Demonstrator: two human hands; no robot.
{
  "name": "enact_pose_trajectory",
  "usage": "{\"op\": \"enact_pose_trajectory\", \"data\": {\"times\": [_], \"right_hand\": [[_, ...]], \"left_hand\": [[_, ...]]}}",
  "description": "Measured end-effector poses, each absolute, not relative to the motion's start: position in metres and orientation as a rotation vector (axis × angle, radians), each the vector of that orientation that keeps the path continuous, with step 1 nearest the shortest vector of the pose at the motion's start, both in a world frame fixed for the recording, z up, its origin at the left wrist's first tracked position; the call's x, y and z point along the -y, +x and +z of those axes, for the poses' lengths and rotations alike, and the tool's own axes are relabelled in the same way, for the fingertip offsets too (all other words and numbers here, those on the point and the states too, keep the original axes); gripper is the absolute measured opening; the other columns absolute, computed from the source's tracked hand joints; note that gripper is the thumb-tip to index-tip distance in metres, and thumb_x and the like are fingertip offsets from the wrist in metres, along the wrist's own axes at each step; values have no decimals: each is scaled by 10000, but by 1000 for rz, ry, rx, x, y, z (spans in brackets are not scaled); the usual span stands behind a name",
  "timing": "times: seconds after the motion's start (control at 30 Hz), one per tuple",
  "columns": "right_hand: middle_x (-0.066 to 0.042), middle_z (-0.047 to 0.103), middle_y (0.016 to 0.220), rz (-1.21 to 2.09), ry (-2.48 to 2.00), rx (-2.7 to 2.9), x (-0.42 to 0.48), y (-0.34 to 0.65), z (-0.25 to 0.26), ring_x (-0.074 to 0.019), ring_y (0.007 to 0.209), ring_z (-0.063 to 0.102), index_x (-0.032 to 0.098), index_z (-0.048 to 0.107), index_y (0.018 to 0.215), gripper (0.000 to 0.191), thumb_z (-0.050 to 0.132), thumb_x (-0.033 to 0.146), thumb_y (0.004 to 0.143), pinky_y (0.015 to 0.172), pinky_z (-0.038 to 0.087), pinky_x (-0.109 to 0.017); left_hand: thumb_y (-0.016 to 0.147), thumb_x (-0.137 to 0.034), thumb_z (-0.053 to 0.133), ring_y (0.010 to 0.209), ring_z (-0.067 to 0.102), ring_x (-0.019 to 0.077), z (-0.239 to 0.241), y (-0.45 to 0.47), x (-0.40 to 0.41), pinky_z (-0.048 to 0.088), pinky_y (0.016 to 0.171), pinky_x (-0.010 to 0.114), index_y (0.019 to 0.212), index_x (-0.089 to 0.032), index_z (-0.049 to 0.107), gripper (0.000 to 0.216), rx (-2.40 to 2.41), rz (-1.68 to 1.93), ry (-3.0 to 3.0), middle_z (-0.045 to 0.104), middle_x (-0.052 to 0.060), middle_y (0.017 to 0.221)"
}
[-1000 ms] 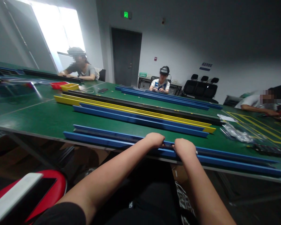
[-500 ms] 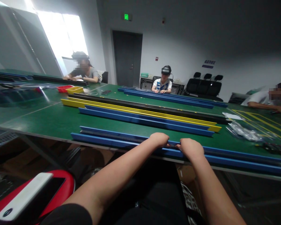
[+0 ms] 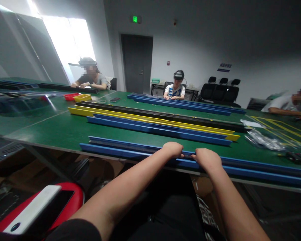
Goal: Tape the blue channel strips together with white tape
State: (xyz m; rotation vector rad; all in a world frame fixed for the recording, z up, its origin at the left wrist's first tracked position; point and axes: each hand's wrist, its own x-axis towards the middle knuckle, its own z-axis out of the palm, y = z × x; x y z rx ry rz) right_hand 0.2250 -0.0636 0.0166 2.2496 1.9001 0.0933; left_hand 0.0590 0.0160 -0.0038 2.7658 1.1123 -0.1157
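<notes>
A long blue rail (image 3: 120, 149) with a dark strip along its channel lies at the near edge of the green table (image 3: 57, 129). My left hand (image 3: 172, 149) and my right hand (image 3: 206, 158) rest side by side on the middle of this rail, fingers curled down over it. What the fingertips pinch is hidden behind the knuckles. Both forearms reach forward from below.
Further back lie more blue rails (image 3: 155, 128), a yellow rail (image 3: 150, 120) and a black rail (image 3: 165, 115). Plastic bags (image 3: 263, 140) sit at the right. Red and yellow bins (image 3: 77, 97) stand at the far left. Three people sit around the table. A red stool with a phone (image 3: 37, 209) is at my left.
The view has drifted slightly, so everything sits a little further right in the frame. Both hands stay on the near blue rail in the same grip.
</notes>
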Motion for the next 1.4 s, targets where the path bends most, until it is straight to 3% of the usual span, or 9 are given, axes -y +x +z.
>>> {"op": "enact_pose_trajectory", "data": {"times": [1.4], "right_hand": [[-152,729,991,46,2266,-1882,64,225,20,-310,947,692,196,733,965,369,542,502,888,806,522,-431]], "left_hand": [[837,-558,591,983,696,250,-6,58,-18,542,803,311,1038,-246,692,385,-1118,-104,2765,738,96,1076]]}}
